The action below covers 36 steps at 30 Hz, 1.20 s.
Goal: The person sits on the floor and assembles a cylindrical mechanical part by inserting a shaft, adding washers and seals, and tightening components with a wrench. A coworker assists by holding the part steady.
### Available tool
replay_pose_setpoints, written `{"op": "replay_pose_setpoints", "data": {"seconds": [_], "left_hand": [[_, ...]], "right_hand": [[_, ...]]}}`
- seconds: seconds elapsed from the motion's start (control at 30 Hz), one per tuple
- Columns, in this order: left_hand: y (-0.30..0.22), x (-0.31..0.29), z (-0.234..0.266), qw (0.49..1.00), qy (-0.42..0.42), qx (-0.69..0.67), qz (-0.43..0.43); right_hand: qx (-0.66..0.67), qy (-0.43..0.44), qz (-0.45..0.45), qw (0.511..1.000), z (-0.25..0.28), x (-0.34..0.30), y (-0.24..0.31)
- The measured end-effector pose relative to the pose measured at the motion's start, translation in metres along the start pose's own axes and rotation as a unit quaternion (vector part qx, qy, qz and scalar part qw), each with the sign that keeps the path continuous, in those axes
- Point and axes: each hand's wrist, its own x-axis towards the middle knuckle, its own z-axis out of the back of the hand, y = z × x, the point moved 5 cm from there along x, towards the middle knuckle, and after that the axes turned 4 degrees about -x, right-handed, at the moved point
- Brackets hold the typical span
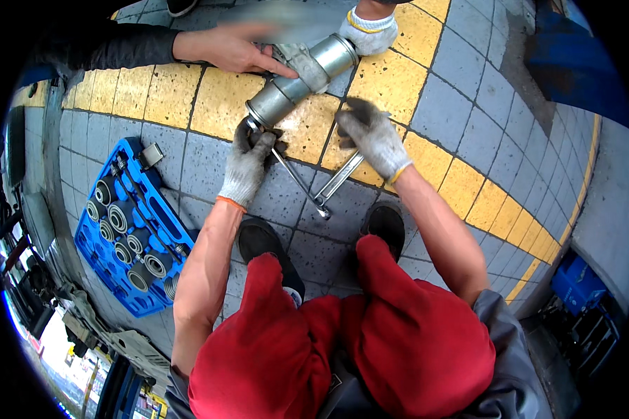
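A metal press sleeve (271,103) lies slanted across a grey metal arm (307,68), a bolt (252,126) at its lower end. My left hand (248,164), in a grey-white glove with dark fingers, is closed around that bolt. By its fingertips starts a thin wrench (295,177), slanting down toward my feet. A second, thicker wrench (341,177) meets it and runs up beneath my right hand (379,140). My right hand's gloved fingers are apart over the wrench; the palm side is hidden.
A co-worker's bare hand (237,50) touches the metal arm; another person's gloved hand (370,31) is at the sleeve's upper end. On the left, a blue tool case (85,241) holds several round sleeves. Yellow tiles (220,105) cross the grey floor. My shoes (262,241) stand near the wrenches.
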Motion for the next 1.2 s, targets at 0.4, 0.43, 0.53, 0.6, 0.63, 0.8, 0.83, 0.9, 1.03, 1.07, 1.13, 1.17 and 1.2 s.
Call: {"op": "replay_pose_setpoints", "data": {"seconds": [0.4, 0.43, 0.53, 0.6, 0.63, 0.8, 0.83, 0.9, 1.03, 1.07, 1.13, 1.17, 1.2], "left_hand": [[-0.013, -0.003, -0.005, 0.998, -0.029, 0.034, -0.046], [-0.015, -0.006, -0.005, 0.998, -0.029, 0.034, -0.050], [-0.027, -0.015, -0.017, 0.997, -0.036, 0.029, -0.069], [-0.039, -0.022, -0.022, 0.995, -0.045, 0.070, -0.060], [-0.044, -0.025, -0.023, 0.993, -0.050, 0.091, -0.055], [-0.066, -0.029, -0.039, 0.989, -0.062, 0.097, -0.089], [-0.069, -0.030, -0.043, 0.989, -0.064, 0.093, -0.090], [-0.075, -0.032, -0.049, 0.989, -0.069, 0.086, -0.095], [-0.086, -0.033, -0.052, 0.982, -0.087, 0.106, -0.126], [-0.088, -0.032, -0.053, 0.974, -0.110, 0.137, -0.140], [-0.096, -0.034, -0.060, 0.974, -0.115, 0.140, -0.139], [-0.100, -0.036, -0.063, 0.973, -0.117, 0.142, -0.139], [-0.103, -0.036, -0.066, 0.972, -0.111, 0.138, -0.154]], "right_hand": [[0.377, 0.113, -0.034, 0.919, -0.017, 0.074, 0.035], [0.370, 0.104, -0.026, 0.923, -0.018, 0.075, 0.036], [0.388, 0.099, -0.029, 0.916, -0.017, 0.078, 0.037], [0.367, 0.113, -0.047, 0.922, -0.020, 0.081, 0.038], [0.357, 0.121, -0.055, 0.924, -0.024, 0.083, 0.040], [0.466, 0.186, -0.046, 0.864, -0.035, 0.082, 0.054], [0.462, 0.175, -0.028, 0.869, -0.035, 0.083, 0.057], [0.452, 0.154, 0.009, 0.879, -0.039, 0.085, 0.066], [0.494, 0.154, 0.031, 0.855, -0.044, 0.087, 0.076], [0.511, 0.162, 0.030, 0.844, -0.045, 0.089, 0.080], [0.544, 0.177, 0.028, 0.819, -0.047, 0.087, 0.096], [0.535, 0.186, 0.042, 0.823, -0.047, 0.086, 0.099], [0.525, 0.194, 0.056, 0.827, -0.046, 0.086, 0.102]]}}
